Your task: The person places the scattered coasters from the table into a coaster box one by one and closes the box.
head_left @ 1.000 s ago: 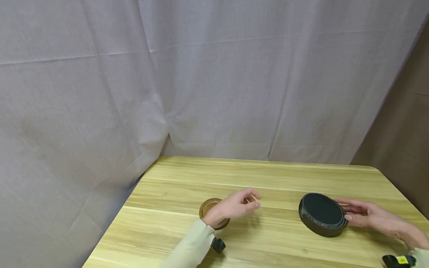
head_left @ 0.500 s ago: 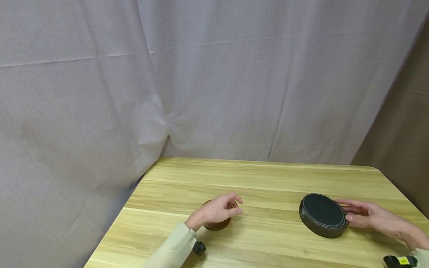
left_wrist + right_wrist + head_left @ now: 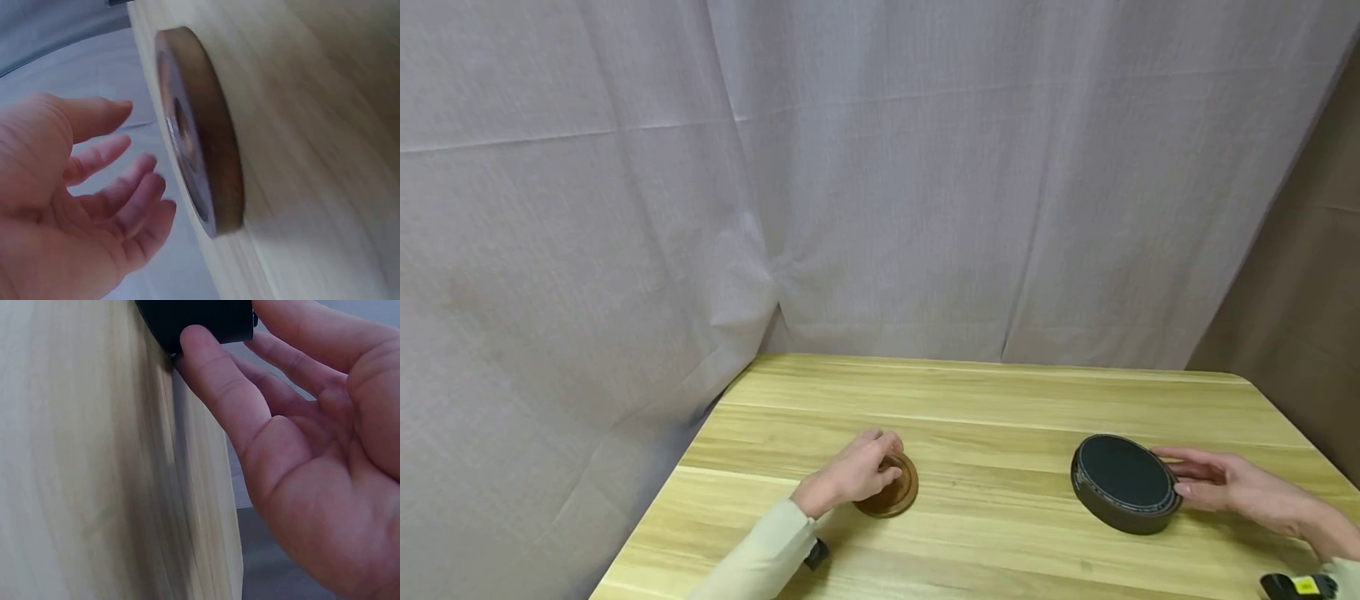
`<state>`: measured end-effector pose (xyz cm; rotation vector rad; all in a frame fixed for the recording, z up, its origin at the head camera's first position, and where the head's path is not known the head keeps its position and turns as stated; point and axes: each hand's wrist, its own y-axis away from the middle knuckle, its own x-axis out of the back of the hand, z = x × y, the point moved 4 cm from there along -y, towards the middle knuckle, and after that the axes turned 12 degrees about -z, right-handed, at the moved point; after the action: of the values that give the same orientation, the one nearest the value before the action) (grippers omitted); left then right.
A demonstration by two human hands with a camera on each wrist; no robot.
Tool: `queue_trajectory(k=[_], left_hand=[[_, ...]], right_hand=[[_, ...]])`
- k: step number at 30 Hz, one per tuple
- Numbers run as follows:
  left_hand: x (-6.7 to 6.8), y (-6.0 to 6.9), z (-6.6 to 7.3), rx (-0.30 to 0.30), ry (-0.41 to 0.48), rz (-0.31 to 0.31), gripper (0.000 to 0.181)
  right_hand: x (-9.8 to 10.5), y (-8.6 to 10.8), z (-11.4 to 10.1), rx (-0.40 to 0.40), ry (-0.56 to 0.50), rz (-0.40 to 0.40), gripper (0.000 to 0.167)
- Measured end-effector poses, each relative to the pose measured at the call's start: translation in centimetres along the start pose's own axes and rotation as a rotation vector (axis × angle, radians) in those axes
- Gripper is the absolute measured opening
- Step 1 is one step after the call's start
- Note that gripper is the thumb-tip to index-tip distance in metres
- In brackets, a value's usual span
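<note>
A flat, round brown disc (image 3: 904, 497), wood-like, lies on the table left of centre. In the left wrist view the disc (image 3: 215, 134) shows a thick plain edge and a ringed top face. My left hand (image 3: 853, 473) hovers above it and partly covers it in the head view. In the left wrist view the left hand (image 3: 94, 194) has loosely bent fingers, apart from the disc. Further right stands a low, round black drum-shaped thing (image 3: 1123, 475) with a flat dark top. My right hand (image 3: 1240, 492) touches its right side with thumb and fingers spread.
The wooden table (image 3: 985, 533) ends at a back edge against a grey curtain (image 3: 887, 208). More curtain hangs along the left side. A brown cloth (image 3: 1300, 275) hangs at the right. Each wrist wears a small black camera.
My left hand has moved left and back over the brown disc, uncovering its right part. The right hand and the black thing have stayed put.
</note>
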<state>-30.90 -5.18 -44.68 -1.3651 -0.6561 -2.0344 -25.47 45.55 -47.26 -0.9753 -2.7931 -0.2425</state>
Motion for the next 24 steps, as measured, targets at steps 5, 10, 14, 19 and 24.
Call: queue_trajectory(k=[5, 10, 14, 19, 24], left_hand=[[-0.1, 0.3, -0.8, 0.066, -0.099, 0.029, 0.030], [-0.3, 0.2, -1.5, 0.150, -0.150, -0.002, 0.042], [-0.4, 0.0, -2.0, 0.178, -0.175, -0.017, 0.045], [-0.7, -0.1, -2.6, 0.198, -0.134, -0.039, 0.044], [-0.6, -0.2, -3.3, 0.250, -0.058, -0.052, 0.039]], right_hand=[[0.0, 0.0, -0.1, 0.002, 0.020, 0.019, 0.051], [-0.1, 0.0, 0.1, -0.002, 0.023, 0.025, 0.051], [-0.2, 0.1, 0.1, -0.013, 0.027, 0.028, 0.052], [-0.3, 0.0, 0.1, -0.018, 0.001, 0.019, 0.052], [-0.2, 0.1, 0.0, -0.005, -0.011, 0.013, 0.051]])
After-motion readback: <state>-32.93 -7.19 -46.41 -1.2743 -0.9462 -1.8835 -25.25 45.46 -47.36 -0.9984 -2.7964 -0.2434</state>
